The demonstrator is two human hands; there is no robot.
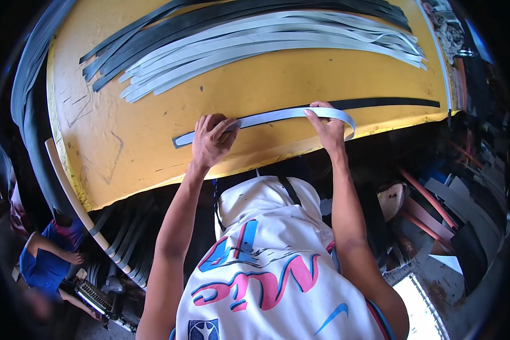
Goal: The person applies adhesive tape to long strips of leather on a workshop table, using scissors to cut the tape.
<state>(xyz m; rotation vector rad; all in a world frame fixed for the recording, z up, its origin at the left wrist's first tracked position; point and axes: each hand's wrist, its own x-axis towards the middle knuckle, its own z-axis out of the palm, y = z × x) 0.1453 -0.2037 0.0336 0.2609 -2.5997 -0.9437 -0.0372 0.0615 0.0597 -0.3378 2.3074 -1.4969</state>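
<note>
A long black strip [391,102] lies on the yellow tabletop [255,73] near its front edge. On top of its left part runs a narrow white strip [272,116], with a black margin showing around its left end. My left hand [212,137] is closed, its curled fingers pressing on the white strip near that end. Farther right, my right hand [328,126] pinches the white strip between thumb and fingers, over the black one. Past this hand the white strip's free part loops up and curls down toward the table edge.
Toward the back of the table lie a bundle of white strips [255,48] and a bundle of black strips [181,33]. Dark sheet material [31,102] hangs at the left. Another person in blue [50,258] is at lower left. Offcuts [453,209] pile up at right.
</note>
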